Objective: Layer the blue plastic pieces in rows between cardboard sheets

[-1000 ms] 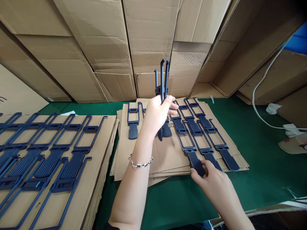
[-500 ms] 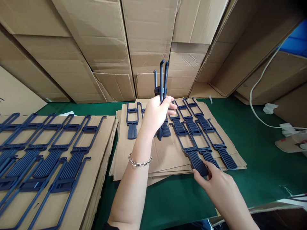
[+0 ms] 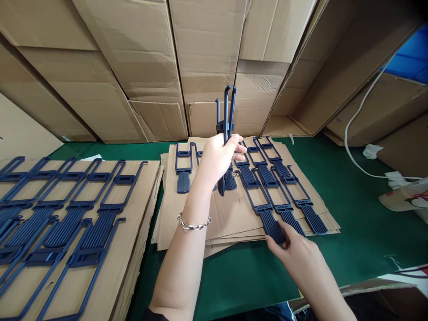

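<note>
My left hand [image 3: 220, 156] is closed around dark blue wire-frame brackets [image 3: 226, 111] held upright, their hooked rod ends pointing up; how many are in the grip I cannot tell. At the lower right my right hand [image 3: 296, 252] has thumb and fingers around the ribbed end of another dark blue bracket [image 3: 273, 226], which lies on the cardboard sheets. Several matching brackets [image 3: 312, 218] lie flat beside it in rows. Behind my left forearm sits one more bracket [image 3: 183, 178] at the left of the sheets.
Stacked cardboard sheets [image 3: 230, 223] rest on a green table [image 3: 247, 272]. To the left, a second cardboard stack [image 3: 133, 232] carries several brackets [image 3: 100, 223]. Cardboard boxes [image 3: 207, 53] wall off the back. A white cable [image 3: 351, 129] and crumpled white paper [image 3: 372, 151] are at the right.
The camera view has shifted slightly. Both hands keep the same hold: the left on the upright brackets, the right on the ribbed end of the lying one.
</note>
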A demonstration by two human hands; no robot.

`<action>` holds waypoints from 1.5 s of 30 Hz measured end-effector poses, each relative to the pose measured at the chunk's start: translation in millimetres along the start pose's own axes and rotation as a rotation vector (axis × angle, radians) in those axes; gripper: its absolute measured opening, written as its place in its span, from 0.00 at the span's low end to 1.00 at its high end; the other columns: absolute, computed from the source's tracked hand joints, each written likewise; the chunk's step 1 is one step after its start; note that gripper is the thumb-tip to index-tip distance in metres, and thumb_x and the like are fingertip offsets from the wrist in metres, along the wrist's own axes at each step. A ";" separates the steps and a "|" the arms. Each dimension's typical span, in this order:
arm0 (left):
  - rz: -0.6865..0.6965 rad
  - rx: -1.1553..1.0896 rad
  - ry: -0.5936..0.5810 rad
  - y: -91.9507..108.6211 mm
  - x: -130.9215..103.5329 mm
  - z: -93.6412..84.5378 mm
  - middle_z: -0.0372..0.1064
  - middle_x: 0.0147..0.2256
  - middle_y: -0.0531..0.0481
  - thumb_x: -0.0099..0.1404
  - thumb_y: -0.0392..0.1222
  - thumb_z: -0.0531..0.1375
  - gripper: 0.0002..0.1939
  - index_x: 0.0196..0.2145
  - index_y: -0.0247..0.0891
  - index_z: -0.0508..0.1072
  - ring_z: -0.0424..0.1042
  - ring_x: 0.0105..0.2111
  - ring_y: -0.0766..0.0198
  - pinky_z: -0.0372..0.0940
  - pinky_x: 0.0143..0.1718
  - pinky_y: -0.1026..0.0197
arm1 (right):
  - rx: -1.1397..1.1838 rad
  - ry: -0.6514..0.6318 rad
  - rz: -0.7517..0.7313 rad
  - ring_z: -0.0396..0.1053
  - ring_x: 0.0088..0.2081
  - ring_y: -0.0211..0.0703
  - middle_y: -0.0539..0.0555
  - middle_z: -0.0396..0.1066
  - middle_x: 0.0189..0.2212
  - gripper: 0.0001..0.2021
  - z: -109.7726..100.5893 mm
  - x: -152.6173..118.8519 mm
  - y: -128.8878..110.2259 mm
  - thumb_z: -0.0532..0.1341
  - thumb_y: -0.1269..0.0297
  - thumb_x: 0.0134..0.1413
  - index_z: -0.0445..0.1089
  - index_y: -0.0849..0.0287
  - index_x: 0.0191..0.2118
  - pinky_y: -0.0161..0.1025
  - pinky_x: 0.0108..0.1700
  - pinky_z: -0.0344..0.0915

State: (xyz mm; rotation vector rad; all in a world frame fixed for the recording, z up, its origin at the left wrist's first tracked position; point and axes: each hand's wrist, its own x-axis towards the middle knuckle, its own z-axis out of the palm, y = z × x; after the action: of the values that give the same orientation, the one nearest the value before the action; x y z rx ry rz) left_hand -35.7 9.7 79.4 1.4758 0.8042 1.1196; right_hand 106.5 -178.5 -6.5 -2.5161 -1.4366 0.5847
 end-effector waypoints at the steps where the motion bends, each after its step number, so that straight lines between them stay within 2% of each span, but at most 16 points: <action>1: -0.010 -0.010 -0.015 0.0 -0.1 -0.4 0.70 0.27 0.48 0.63 0.47 0.52 0.14 0.33 0.32 0.67 0.70 0.23 0.68 0.67 0.27 0.67 | -0.006 -0.008 -0.002 0.67 0.29 0.46 0.53 0.68 0.28 0.29 0.4 0.4 -0.3 0.50 0.48 0.51 0.57 0.58 0.56 0.37 0.27 0.61; 7: -0.108 -0.073 -0.131 -0.6 -2.4 -2.8 0.70 0.26 0.47 0.61 0.51 0.54 0.16 0.32 0.33 0.69 0.70 0.23 0.67 0.67 0.29 0.65 | 0.030 0.033 -0.012 0.62 0.20 0.43 0.49 0.62 0.19 0.31 0.4 -7.7 -2.0 0.52 0.47 0.50 0.53 0.56 0.58 0.33 0.20 0.54; 10: -0.178 -0.148 -0.177 3.1 -4.2 -2.7 0.70 0.25 0.47 0.59 0.52 0.56 0.18 0.31 0.32 0.70 0.70 0.22 0.67 0.67 0.28 0.66 | 0.166 0.218 -0.028 0.54 0.15 0.37 0.44 0.52 0.13 0.34 -7.8 -21.8 -4.9 0.54 0.45 0.49 0.52 0.59 0.58 0.32 0.19 0.52; 12: -0.197 -0.200 -0.173 7.0 -5.3 -1.7 0.69 0.24 0.48 0.58 0.54 0.55 0.19 0.30 0.32 0.71 0.68 0.21 0.69 0.66 0.26 0.68 | 0.320 0.357 -0.063 0.53 0.16 0.34 0.44 0.51 0.14 0.31 -13.2 -28.6 -9.5 0.54 0.46 0.49 0.56 0.59 0.56 0.31 0.21 0.54; 13: -0.197 -0.229 -0.173 9.1 -5.7 -1.0 0.69 0.23 0.50 0.59 0.56 0.54 0.20 0.30 0.33 0.71 0.67 0.19 0.71 0.65 0.25 0.68 | 0.429 0.364 -0.088 0.53 0.17 0.34 0.45 0.53 0.14 0.28 -14.2 -29.6 -12.8 0.55 0.47 0.50 0.59 0.59 0.53 0.31 0.22 0.55; 15: -0.199 -0.304 -0.198 12.8 -6.6 1.1 0.64 0.19 0.54 0.60 0.57 0.51 0.21 0.29 0.35 0.71 0.60 0.14 0.75 0.65 0.24 0.69 | 0.698 0.191 -0.146 0.55 0.17 0.33 0.46 0.56 0.16 0.25 -10.9 -26.2 -21.7 0.54 0.47 0.50 0.62 0.60 0.48 0.30 0.21 0.55; 18: -0.219 -0.421 -0.258 16.5 -8.1 5.0 0.50 0.13 0.59 0.62 0.57 0.48 0.23 0.26 0.36 0.71 0.47 0.10 0.78 0.64 0.23 0.70 | 1.065 -0.274 -0.233 0.56 0.15 0.32 0.48 0.60 0.19 0.23 5.2 -14.3 -39.7 0.52 0.44 0.51 0.61 0.61 0.41 0.29 0.16 0.51; 21: -0.239 -0.441 -0.296 16.8 -9.7 9.7 0.47 0.13 0.60 0.62 0.59 0.48 0.24 0.27 0.36 0.71 0.45 0.10 0.79 0.63 0.23 0.70 | 1.323 -0.486 -0.298 0.58 0.15 0.30 0.49 0.62 0.21 0.21 22.0 -8.1 -57.3 0.51 0.45 0.53 0.60 0.61 0.37 0.27 0.15 0.50; 26: -0.202 -0.346 -0.334 12.3 -13.0 20.7 0.53 0.15 0.59 0.62 0.58 0.49 0.23 0.29 0.37 0.72 0.49 0.11 0.78 0.66 0.29 0.68 | 1.589 -0.505 -0.271 0.59 0.14 0.29 0.48 0.62 0.19 0.17 31.5 -11.4 -66.7 0.54 0.50 0.54 0.60 0.63 0.32 0.26 0.16 0.52; 29: -0.190 -0.344 -0.509 11.7 -16.8 27.8 0.58 0.16 0.56 0.62 0.55 0.50 0.21 0.29 0.35 0.72 0.54 0.12 0.77 0.65 0.27 0.68 | 1.656 -0.461 -0.207 0.58 0.14 0.29 0.48 0.62 0.18 0.18 33.3 -11.2 -64.3 0.54 0.49 0.53 0.58 0.62 0.27 0.26 0.15 0.52; 31: -0.198 -0.340 -0.636 12.8 -19.2 30.5 0.66 0.21 0.52 0.62 0.54 0.51 0.20 0.32 0.35 0.72 0.62 0.15 0.75 0.65 0.26 0.68 | 1.695 -0.352 -0.181 0.57 0.13 0.30 0.46 0.59 0.15 0.19 34.1 -12.1 -63.1 0.55 0.50 0.53 0.56 0.62 0.25 0.27 0.15 0.52; 33: -0.203 -0.322 -0.658 14.5 -20.5 30.1 0.71 0.30 0.46 0.62 0.53 0.52 0.19 0.35 0.35 0.71 0.69 0.24 0.69 0.66 0.29 0.67 | 1.749 -0.167 -0.162 0.56 0.13 0.31 0.46 0.57 0.14 0.18 33.8 -15.0 -61.5 0.55 0.50 0.53 0.55 0.61 0.24 0.27 0.15 0.52; 36: -0.210 -0.141 -0.520 18.2 -20.0 22.5 0.71 0.37 0.42 0.60 0.54 0.54 0.19 0.35 0.33 0.71 0.72 0.31 0.64 0.67 0.36 0.64 | 1.762 0.092 -0.143 0.58 0.14 0.33 0.47 0.58 0.14 0.17 33.4 -21.5 -53.2 0.54 0.51 0.54 0.56 0.60 0.24 0.29 0.15 0.55; 38: -0.185 0.010 -0.341 22.2 -19.3 12.9 0.71 0.35 0.42 0.59 0.55 0.55 0.20 0.34 0.33 0.71 0.72 0.27 0.65 0.68 0.33 0.64 | 1.712 0.156 -0.110 0.59 0.15 0.34 0.48 0.58 0.14 0.17 36.6 -26.6 -41.6 0.54 0.51 0.54 0.56 0.60 0.24 0.31 0.16 0.55; 42: 0.082 0.029 0.119 34.4 -21.7 -10.5 0.71 0.29 0.46 0.59 0.58 0.53 0.22 0.33 0.33 0.71 0.70 0.24 0.67 0.67 0.26 0.67 | 1.503 0.091 0.039 0.57 0.15 0.34 0.49 0.57 0.13 0.18 53.0 -40.7 -11.9 0.53 0.51 0.54 0.58 0.59 0.23 0.31 0.18 0.53; 45: 0.264 0.018 0.350 43.0 -25.6 -22.9 0.70 0.27 0.49 0.60 0.58 0.50 0.22 0.32 0.36 0.71 0.69 0.23 0.69 0.65 0.22 0.69 | 1.264 -0.008 0.044 0.55 0.14 0.34 0.48 0.55 0.12 0.20 65.8 -52.0 1.2 0.53 0.47 0.53 0.59 0.59 0.22 0.32 0.19 0.51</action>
State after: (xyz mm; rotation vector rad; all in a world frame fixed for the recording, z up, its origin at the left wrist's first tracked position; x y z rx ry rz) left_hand -69.3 -14.8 115.5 1.4493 0.8741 1.6039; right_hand 56.0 -225.8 -53.8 -1.4980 -0.6038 1.0563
